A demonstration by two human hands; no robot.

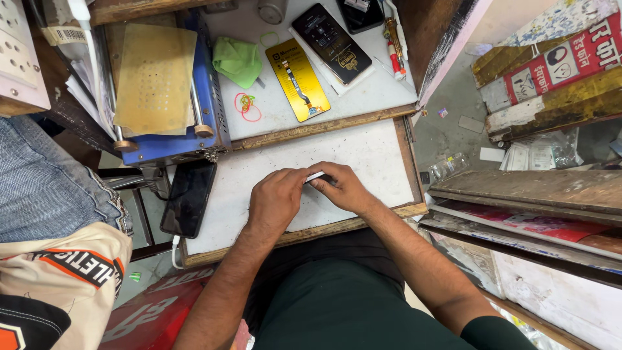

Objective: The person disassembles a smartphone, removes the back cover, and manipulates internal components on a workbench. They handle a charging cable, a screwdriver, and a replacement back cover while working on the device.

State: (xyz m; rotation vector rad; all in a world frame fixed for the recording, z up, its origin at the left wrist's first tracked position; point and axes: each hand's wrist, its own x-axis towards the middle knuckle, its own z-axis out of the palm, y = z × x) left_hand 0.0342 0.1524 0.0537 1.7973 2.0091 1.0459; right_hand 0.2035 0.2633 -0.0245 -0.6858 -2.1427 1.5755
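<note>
My left hand (275, 199) and my right hand (345, 186) meet over the white work board (363, 152), fingertips together. Between them they pinch a small flat white piece (315, 175); most of it is hidden by the fingers. A black phone (188, 198) lies face up at the board's left edge, with a white cable at its lower end.
On the upper shelf lie a yellow card (298, 79), a dark phone (331, 43), a green cloth (238, 60) and red rubber bands (246, 105). A blue machine (210, 107) stands at the left. A person in jeans (45, 178) sits left. Wooden shelves (525, 188) are right.
</note>
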